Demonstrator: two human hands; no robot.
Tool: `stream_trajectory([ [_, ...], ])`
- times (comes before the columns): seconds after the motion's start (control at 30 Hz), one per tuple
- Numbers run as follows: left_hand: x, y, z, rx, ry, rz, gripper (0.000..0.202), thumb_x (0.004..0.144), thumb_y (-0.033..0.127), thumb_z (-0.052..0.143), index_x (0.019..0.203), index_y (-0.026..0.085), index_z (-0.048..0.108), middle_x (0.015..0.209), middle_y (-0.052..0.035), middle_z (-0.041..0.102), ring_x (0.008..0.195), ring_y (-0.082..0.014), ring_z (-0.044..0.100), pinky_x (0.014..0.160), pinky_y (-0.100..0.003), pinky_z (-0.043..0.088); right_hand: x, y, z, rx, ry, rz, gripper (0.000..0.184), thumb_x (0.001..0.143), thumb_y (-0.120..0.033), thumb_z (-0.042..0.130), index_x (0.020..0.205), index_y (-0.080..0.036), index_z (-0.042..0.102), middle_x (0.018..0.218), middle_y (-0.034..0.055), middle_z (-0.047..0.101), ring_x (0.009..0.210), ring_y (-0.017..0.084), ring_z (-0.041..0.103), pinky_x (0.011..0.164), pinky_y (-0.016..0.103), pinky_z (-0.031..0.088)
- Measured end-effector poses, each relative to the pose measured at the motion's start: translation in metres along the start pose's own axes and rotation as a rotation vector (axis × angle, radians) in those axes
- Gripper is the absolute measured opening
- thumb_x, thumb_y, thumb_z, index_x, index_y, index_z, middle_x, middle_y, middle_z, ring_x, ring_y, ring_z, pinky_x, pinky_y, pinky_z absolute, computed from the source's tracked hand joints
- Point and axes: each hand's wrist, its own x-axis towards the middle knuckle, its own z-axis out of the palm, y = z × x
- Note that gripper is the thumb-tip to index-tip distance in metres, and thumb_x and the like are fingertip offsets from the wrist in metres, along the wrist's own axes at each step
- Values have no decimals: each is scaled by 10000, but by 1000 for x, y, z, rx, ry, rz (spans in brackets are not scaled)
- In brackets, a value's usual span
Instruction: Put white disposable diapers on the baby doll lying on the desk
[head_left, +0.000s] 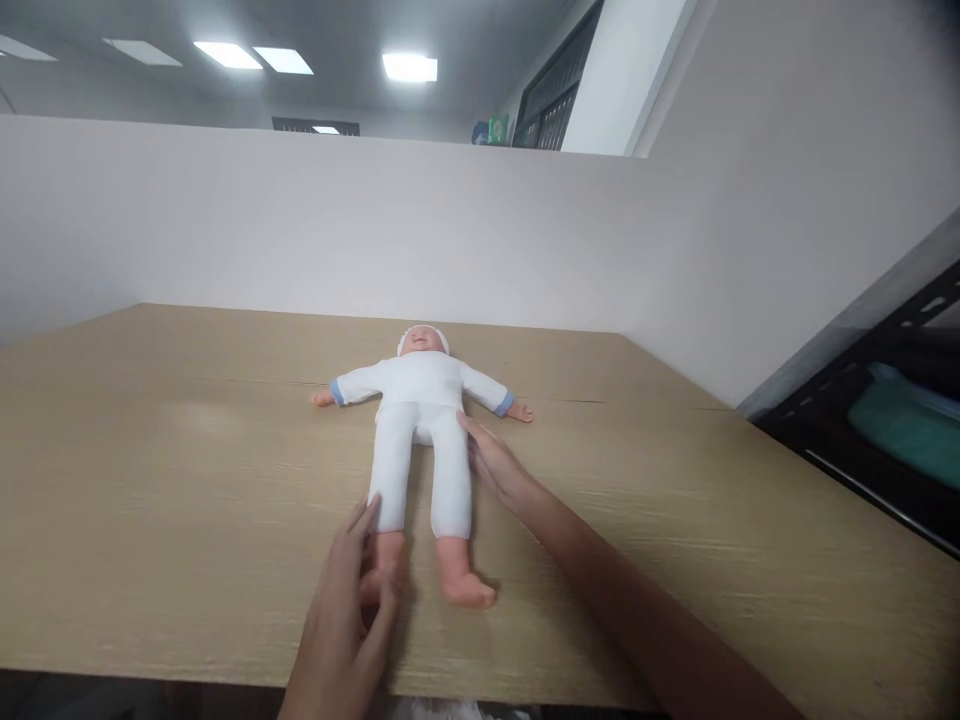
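A baby doll (422, 380) lies on its back on the wooden table (645, 480), arms spread and head toward the far wall. It wears a white cap, a white top with blue cuffs and white trousers; its feet are bare. My left hand (341, 590) is beside the lower leg on the left, fingers and thumb apart around the foot, which it partly covers. Against the outer side of the other thigh, near the hip, rests my right hand (491, 460) with its fingers extended. Some of the right fingers are hidden.
A white partition wall (360, 220) rises behind the table, and another wall (750, 200) stands at the right. Beyond the table's right edge is a black rack (825, 440) with a teal item (907, 425). Something pale, like plastic (442, 708), shows below the front edge.
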Motion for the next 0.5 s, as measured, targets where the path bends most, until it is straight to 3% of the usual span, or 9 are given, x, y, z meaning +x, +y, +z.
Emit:
stream_trajectory([
  [0.1,2,-7,0,66,20,66,591,1132,504,514,1668,287,393,1644,-159,509,1507,-354,522,1274,-630,409,-12,-4,-4,-30,6,3,377,843,-448,895,1117,-211,791,1257,94,816,1232,281,741,1104,362,587],
  [0.23,0,-17,1,274,85,238,557,1132,403,526,1665,281,420,1699,-143,480,1591,-346,445,1282,-602,430,-47,-7,-12,-146,127,-23,558,819,-420,913,1293,-217,700,1398,128,753,1303,301,716,1172,429,564],
  [0.3,-8,-20,-2,383,104,340,564,1139,311,483,1694,300,385,1720,-133,462,1597,-339,439,1249,-571,472,-81,-2,-20,-289,201,-132,643,832,-460,895,1380,-224,655,1477,144,702,1364,308,680,1192,449,551],
  [0.37,-26,-24,-7,470,137,407,574,1133,218,419,1698,317,385,1723,-120,464,1583,-328,455,1225,-537,487,-128,8,-32,-461,232,-312,603,887,-532,830,1375,-222,660,1422,154,728,1308,318,709,1094,448,621],
  [0.43,-51,-34,-17,536,218,438,544,1106,163,424,1620,327,498,1639,-107,567,1502,-312,547,1173,-495,522,-181,24,-48,-690,256,-474,447,987,-484,746,1369,-261,686,1343,114,763,1156,285,769,942,387,672],
  [0.5,-80,-50,-28,584,296,478,450,1060,130,518,1435,343,647,1425,-78,725,1325,-285,685,1068,-436,582,-230,46,-66,-913,315,-655,264,994,-367,759,1246,-292,735,1118,53,815,909,244,803,815,339,671],
])
